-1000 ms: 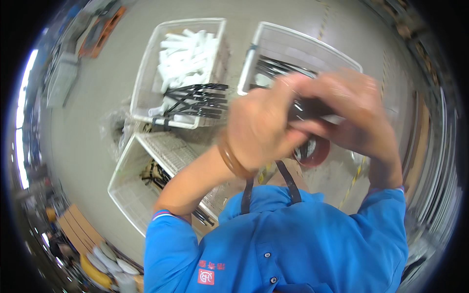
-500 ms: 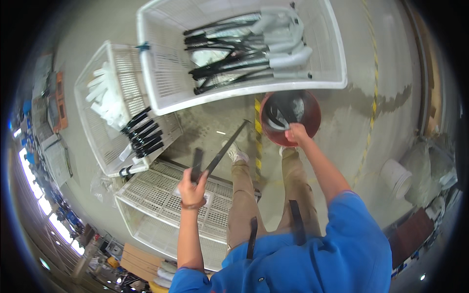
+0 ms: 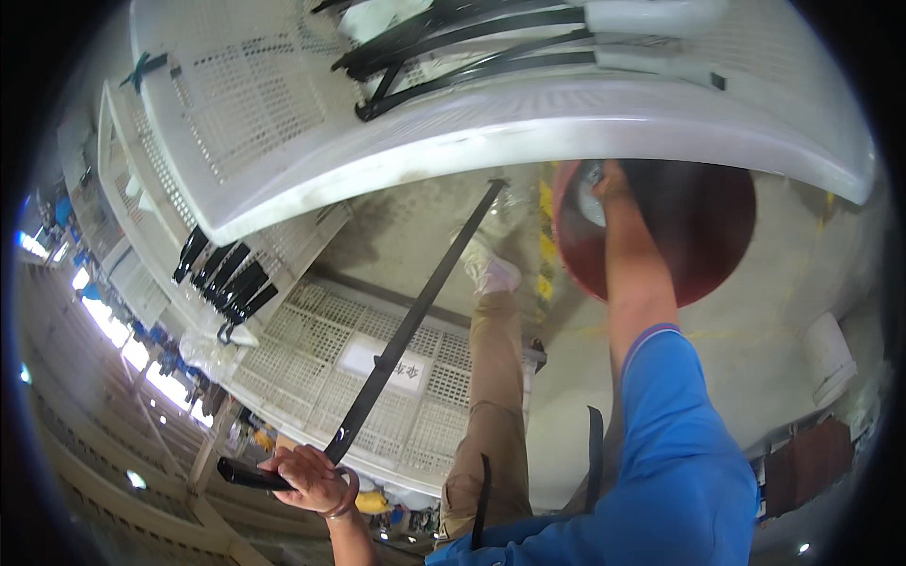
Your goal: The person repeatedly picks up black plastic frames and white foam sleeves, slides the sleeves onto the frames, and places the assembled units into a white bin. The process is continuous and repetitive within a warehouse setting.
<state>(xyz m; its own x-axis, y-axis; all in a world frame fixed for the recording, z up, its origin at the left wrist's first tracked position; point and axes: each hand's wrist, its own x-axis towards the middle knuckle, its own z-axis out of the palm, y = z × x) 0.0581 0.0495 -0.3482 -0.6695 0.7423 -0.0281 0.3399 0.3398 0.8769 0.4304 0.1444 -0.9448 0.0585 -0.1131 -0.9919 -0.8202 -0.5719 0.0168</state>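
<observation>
Steady the long black bar slanting forward and rightward from your left hand, fingers curled round its near end, while your right hand (its openness and hold I cannot tell) reaches inside the red bucket.

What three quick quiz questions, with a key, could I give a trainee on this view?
1. Which hand holds the long black bar?
2. True or false: the right hand is at the mouth of the red bucket.
3. What colour are the long strips in the large white crate at the top?
A) yellow
B) black
C) blue

Key: 1. The left hand. 2. True. 3. B.
</observation>
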